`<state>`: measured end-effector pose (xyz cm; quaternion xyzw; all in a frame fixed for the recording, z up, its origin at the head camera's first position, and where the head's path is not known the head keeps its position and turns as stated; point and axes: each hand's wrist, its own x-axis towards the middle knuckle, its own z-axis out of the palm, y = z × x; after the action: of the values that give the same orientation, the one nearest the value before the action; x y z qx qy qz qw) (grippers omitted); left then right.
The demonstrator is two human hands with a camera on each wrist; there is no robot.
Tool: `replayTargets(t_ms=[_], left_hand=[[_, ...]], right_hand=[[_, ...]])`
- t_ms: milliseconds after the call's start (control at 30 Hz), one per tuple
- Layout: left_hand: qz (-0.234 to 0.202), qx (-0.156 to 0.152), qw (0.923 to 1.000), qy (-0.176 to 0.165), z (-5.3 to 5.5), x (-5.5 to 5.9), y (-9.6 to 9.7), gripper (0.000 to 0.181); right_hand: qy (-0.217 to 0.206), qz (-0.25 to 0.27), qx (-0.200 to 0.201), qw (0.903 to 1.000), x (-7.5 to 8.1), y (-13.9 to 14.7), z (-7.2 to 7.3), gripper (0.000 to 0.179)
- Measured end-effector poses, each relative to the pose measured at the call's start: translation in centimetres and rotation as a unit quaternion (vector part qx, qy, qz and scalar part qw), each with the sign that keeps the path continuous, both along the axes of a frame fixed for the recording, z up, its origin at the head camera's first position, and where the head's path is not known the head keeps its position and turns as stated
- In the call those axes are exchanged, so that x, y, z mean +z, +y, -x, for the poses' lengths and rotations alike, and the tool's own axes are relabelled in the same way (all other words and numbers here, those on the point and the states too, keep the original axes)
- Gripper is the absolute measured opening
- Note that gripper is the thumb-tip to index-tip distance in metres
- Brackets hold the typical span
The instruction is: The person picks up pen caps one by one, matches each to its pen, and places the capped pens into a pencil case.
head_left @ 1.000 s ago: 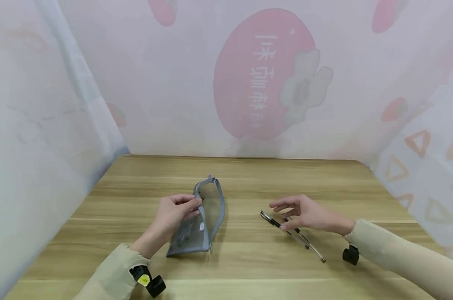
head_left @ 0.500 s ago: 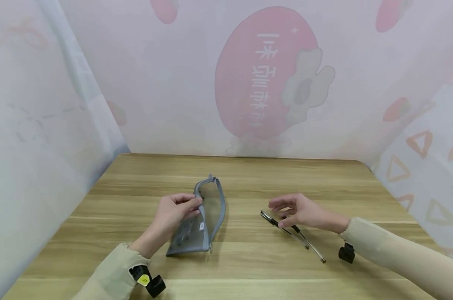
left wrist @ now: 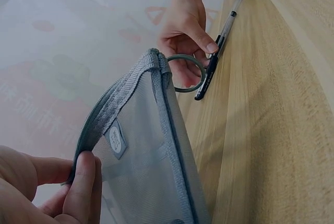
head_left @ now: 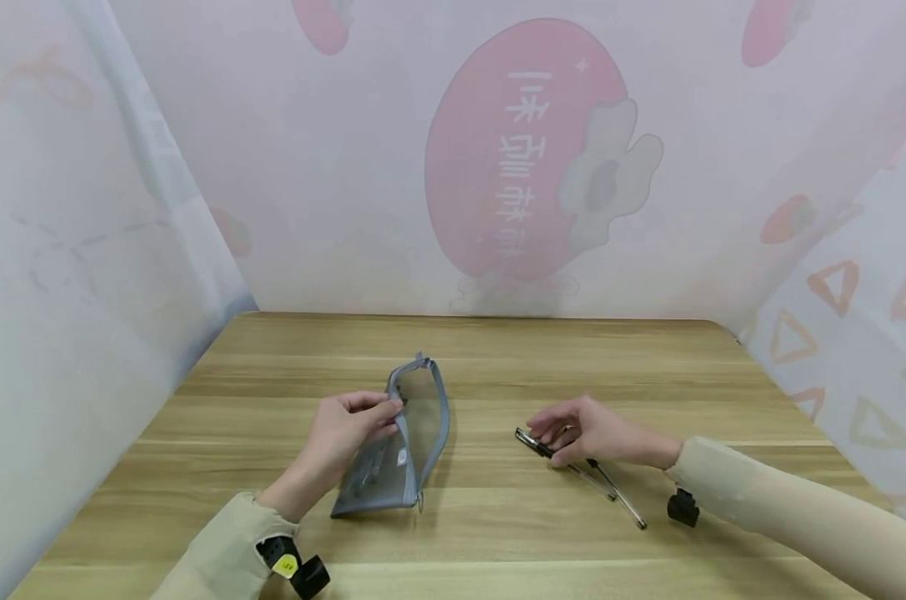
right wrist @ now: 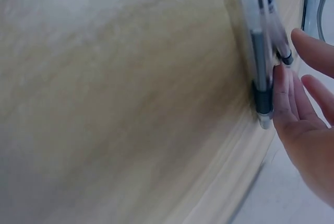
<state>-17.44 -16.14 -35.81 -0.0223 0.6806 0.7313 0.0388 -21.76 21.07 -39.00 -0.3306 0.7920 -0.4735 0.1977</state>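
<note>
My left hand pinches the rim of a grey mesh pencil pouch between thumb and fingers. The pouch stands with its zipped mouth spread, and a ring hangs at its corner. Some small items show faintly through the mesh. At the right, my right hand is low over two gel pens lying close together. Its thumb and fingers straddle the capped end of the nearer-left pen, with a gap between them in the right wrist view. The other pen runs partly under the hand.
A wood-grain table carries everything. Pale printed cloth hangs behind the far edge and on both sides. Each wrist wears a small black camera.
My right hand has come down and a little left toward the capped pen, its fingers drawing closer together. The left hand and pouch hold their place.
</note>
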Motion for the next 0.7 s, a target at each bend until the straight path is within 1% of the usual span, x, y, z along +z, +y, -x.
replayTargets(t_ms=[133,333,467,600,700], left_hand=[[-0.001,0.0,1.0,0.002,-0.04,0.05,0.01,0.024],[0.0,0.0,1.0,0.006,0.03,0.12,-0.01,0.024],[0.001,0.001,1.0,0.005,0.07,0.07,-0.03,0.024],[0.003,0.0,1.0,0.004,0.04,0.04,-0.03,0.024],[0.005,-0.003,1.0,0.006,0.06,0.08,-0.01,0.025]], right_hand=[[0.011,-0.017,0.01,0.9998,0.15,-0.17,-0.17,0.048],[0.021,-0.041,0.011,0.9989,0.45,-0.37,-0.29,0.034],[0.042,-0.054,0.013,0.9975,0.45,-0.29,-0.2,0.028],[0.051,-0.053,0.018,0.9971,0.26,-0.22,-0.07,0.025],[0.058,-0.036,0.024,0.9974,0.23,-0.26,0.07,0.025]])
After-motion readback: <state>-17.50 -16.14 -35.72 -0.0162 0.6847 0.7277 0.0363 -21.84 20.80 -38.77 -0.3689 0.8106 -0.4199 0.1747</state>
